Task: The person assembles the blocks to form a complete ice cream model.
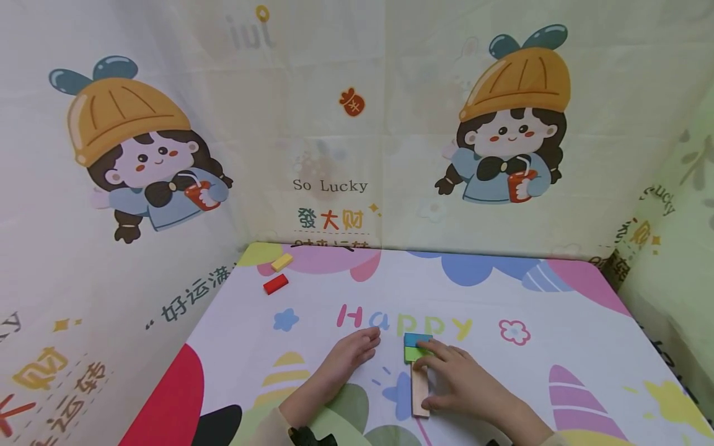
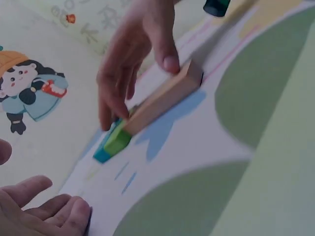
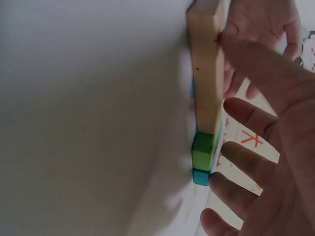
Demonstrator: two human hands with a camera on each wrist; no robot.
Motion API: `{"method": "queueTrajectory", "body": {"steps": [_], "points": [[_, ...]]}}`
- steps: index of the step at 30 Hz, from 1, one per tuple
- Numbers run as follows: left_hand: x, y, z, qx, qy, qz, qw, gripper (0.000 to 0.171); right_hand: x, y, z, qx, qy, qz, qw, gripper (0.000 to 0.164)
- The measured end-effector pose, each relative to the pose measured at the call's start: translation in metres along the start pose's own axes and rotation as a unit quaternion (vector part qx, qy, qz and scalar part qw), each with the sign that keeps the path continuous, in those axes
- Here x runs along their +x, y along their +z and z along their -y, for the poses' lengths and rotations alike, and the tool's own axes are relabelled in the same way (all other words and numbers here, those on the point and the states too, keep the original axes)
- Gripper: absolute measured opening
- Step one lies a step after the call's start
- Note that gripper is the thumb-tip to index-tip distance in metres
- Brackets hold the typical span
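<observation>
A plain wooden block lies lengthwise on the table, pointing away from me. At its far end sits a green block, with a blue block directly beyond, so the three form a line. My right hand spreads over this row from the right. Its thumb touches the wooden block near its close end, and the fingertips rest at the green and blue blocks. To the left of the row, my left hand holds nothing, fingers extended and palm turned toward the blocks.
Toward the table's far left corner lie a red block and a yellow block. Printed cloth hangs behind the table and along both sides. The tabletop carries printed letters, flowers and coloured shapes.
</observation>
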State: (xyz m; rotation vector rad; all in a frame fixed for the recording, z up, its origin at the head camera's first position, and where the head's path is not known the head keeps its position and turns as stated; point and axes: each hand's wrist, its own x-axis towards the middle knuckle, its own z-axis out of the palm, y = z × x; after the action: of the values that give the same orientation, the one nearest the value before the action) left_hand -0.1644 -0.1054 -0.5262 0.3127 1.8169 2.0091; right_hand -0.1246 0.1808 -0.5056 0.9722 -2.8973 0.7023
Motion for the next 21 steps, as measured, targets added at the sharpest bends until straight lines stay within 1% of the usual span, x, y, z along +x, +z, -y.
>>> {"method": "queueTrajectory", "body": {"steps": [3,7,10,13,15,17,19,21], "points": [[0.002,-0.015,-0.002,0.043,0.002,-0.013,0.9990,0.053,0.000,0.001,-0.001,-0.023,0.005,0.014,1.000,0.053],[0.005,-0.039,-0.006,0.095,0.011,-0.029,0.9950,0.049,0.000,0.002,-0.002,-0.055,-0.005,0.013,0.998,0.056],[0.008,-0.058,-0.010,0.139,0.007,-0.042,0.9894,0.047,0.001,0.002,-0.002,-0.066,-0.013,0.009,0.998,0.056],[0.011,-0.074,-0.014,0.173,-0.003,-0.049,0.9837,0.043,0.000,0.002,-0.001,-0.065,-0.017,0.005,0.998,0.057],[0.012,-0.084,-0.016,0.189,-0.003,-0.050,0.9806,0.041,0.000,0.002,0.000,-0.061,-0.015,0.006,0.998,0.058],[0.013,-0.094,-0.020,0.204,-0.005,-0.060,0.9772,0.040,0.001,0.001,0.000,-0.060,-0.013,0.008,0.998,0.059],[0.013,-0.105,-0.024,0.221,-0.004,-0.076,0.9724,0.038,0.001,0.001,0.000,-0.062,-0.010,0.011,0.998,0.060],[0.015,-0.117,-0.029,0.245,-0.006,-0.104,0.9639,0.035,0.002,0.001,0.000,-0.066,-0.012,0.012,0.998,0.060]]}}
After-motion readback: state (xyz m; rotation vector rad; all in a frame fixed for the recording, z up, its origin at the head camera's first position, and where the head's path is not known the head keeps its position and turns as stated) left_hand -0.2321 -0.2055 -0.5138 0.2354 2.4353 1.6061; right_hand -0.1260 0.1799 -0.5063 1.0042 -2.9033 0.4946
